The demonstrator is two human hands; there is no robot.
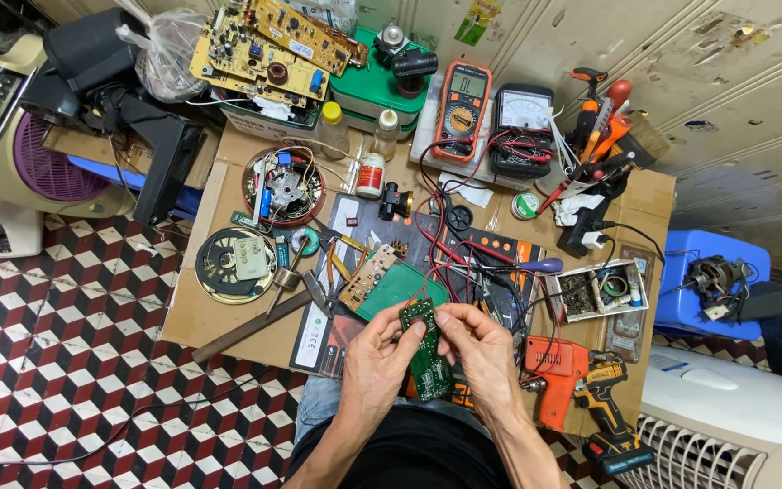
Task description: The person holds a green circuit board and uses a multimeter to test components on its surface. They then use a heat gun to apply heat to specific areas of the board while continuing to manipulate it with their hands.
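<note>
A narrow green circuit board (425, 349) stands on end between both hands, above my lap at the near edge of a low cardboard-covered table (219, 312). My left hand (379, 355) grips the board's left side. My right hand (474, 349) pinches its upper right edge with fingertips near the top. Red and black wires run from the board's top toward the tools behind it. Another green board (398, 288) lies flat on the table just beyond my hands.
An orange cordless drill (581, 385) lies to the right. Two multimeters (491, 116), bottles, a tool holder (595, 122), a small parts box (601, 292) and round trays of parts (282, 186) crowd the table. Yellow circuit boards (269, 45) sit at the back. A checkered floor is at left.
</note>
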